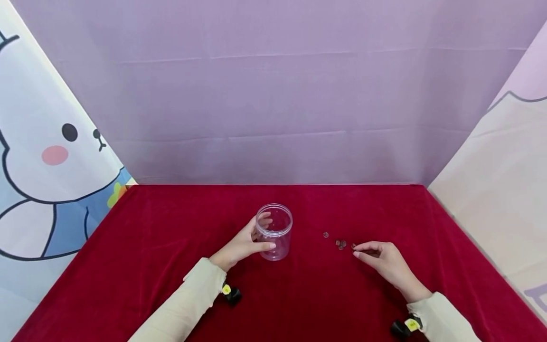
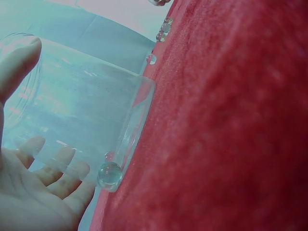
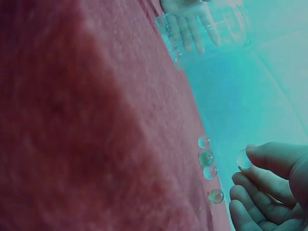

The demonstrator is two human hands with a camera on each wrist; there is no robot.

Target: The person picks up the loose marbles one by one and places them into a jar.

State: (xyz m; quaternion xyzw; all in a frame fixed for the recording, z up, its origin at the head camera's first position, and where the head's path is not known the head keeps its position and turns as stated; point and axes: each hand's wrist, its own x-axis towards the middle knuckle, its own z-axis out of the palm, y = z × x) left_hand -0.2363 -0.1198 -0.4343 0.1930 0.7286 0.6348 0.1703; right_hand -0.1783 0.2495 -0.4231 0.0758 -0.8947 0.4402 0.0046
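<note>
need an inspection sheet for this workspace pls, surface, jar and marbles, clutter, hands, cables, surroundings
Surface: red cloth, lightly creased in places.
Jar: clear, open at the top, roughly upright.
Marbles in jar: some visible at the base; exact count unclear.
Loose marbles: four on the cloth, to the right of the jar; three clustered, one apart on the jar's side.
Clutter: nothing seen.
Left hand: grips the jar.
Right hand: pinches another marble.
Cables: nothing seen.
Surroundings: purple curtain behind, cartoon panel at left, pale panel at right.
</note>
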